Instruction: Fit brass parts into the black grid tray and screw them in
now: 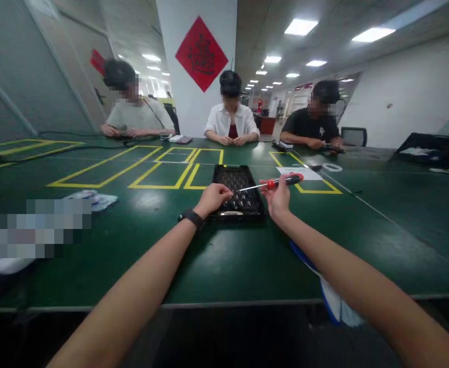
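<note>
My right hand point(278, 198) grips a screwdriver point(291, 179) with a red and black handle. Its thin metal shaft points left, and the tip ends close to my left fingers. My left hand point(215, 197) is closed in a pinch at the shaft's tip; whatever lies between thumb and finger is too small to make out. Beneath both hands a black tray point(255, 217) rests on the green table, with several small shiny pieces in its compartments. A dark band circles my left wrist.
Yellow tape rectangles mark the green table point(151, 276). White paper point(305, 175) and a white cable loop point(332, 167) lie beyond my right hand. A plastic packet point(94, 199) is at left. Blue and white cloth point(335, 301) hangs over the near edge. Three people sit across.
</note>
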`<state>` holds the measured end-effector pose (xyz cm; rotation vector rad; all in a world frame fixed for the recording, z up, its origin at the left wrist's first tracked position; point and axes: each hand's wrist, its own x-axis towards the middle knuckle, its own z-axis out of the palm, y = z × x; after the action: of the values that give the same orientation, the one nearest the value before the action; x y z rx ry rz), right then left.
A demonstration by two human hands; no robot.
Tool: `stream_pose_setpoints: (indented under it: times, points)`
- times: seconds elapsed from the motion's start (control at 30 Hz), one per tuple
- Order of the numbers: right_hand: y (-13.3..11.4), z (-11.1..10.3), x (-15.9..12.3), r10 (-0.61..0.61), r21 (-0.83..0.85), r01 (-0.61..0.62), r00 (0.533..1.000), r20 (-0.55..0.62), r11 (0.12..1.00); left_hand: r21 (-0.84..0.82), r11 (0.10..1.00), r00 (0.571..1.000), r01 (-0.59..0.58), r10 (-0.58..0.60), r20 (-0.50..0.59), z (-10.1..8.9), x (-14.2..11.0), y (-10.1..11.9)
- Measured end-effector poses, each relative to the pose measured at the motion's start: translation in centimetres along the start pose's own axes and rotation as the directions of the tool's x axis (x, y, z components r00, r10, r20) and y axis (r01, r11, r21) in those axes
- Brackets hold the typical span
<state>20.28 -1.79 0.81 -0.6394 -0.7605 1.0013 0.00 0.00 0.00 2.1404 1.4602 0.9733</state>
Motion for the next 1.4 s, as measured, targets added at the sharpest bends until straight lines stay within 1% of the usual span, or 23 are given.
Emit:
stream_pose_setpoints:
  times: [0.13,0.27,0.37,0.47,0.63,0.83,1.07,1.23,1.4]
  points:
    - [-0.5,0.8,-0.9,0.012,-0.042,-0.008,0.995,0.098,0.999,0.022,1.0,1.0,0.0,0.0,-0.002,0.0,0.0,0.1]
    - [-0.6,1.2,-1.4,-0.009,-0.092,0.029,0.977,0.212,0.995,0.011,1.0,1.0,-0.013,0.013,-0.011,0.0,0.0,0.3]
    - [-0.7,1.3,-1.8,-0.038,-0.126,0.072,0.966,0.256,0.989,-0.036,0.999,1.0,0.014,-0.013,0.02,0.1,-0.1,0.5]
    - [-0.8,1.3,-2.0,-0.066,-0.164,0.114,0.959,0.276,0.98,-0.035,0.999,0.999,0.02,-0.018,0.038,0.2,0.0,0.4]
    - [-0.9,1.2,-2.2,-0.101,-0.217,0.171,0.949,0.3,0.961,0.03,1.0,1.0,0.007,-0.007,0.017,0.3,0.2,0.3]
    - [-1.1,1.3,-2.4,-0.12,-0.262,0.22,0.929,0.351,0.94,-0.002,1.0,1.0,-0.005,0.005,-0.004,0.3,0.2,0.4]
    - [-1.1,1.3,-2.7,-0.162,-0.268,0.272,0.915,0.369,0.924,-0.024,1.0,1.0,-0.005,0.005,-0.013,0.4,0.2,0.3]
    - [-1.2,1.4,-2.8,-0.176,-0.266,0.294,0.903,0.393,0.918,-0.052,0.999,1.0,0.002,-0.001,0.011,0.5,0.3,0.1]
    - [-1.4,1.6,-3.2,-0.18,-0.302,0.327,0.887,0.426,0.895,-0.057,0.998,1.0,-0.016,0.016,0.008,0.3,0.1,0.5]
